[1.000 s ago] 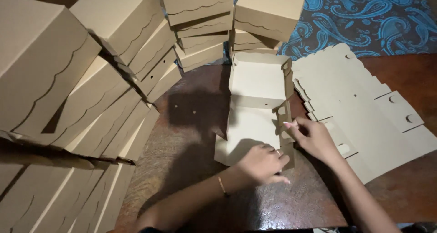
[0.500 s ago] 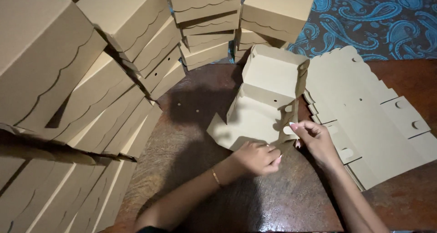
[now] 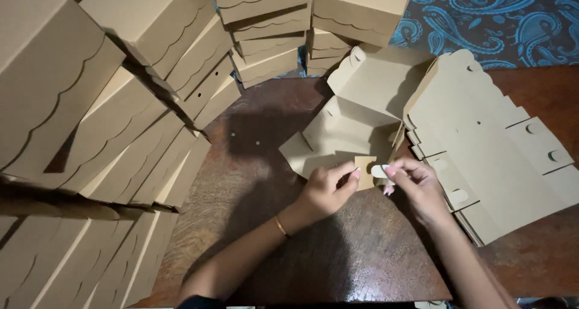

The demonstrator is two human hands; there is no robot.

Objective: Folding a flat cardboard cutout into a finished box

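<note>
Stacks of folded cardboard boxes (image 3: 120,104) ring the dark wooden tabletop (image 3: 271,248). The half-folded box blank (image 3: 356,122) has shifted right since a moment ago; both hands have closed in on its front flap. Left hand (image 3: 322,191) and right hand (image 3: 416,185) fingers now pinch the small tab (image 3: 365,164).

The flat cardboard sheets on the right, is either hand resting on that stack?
No, both the left hand and right hand pinch a tab of the half-folded box, beside the flat cardboard sheets.
</note>
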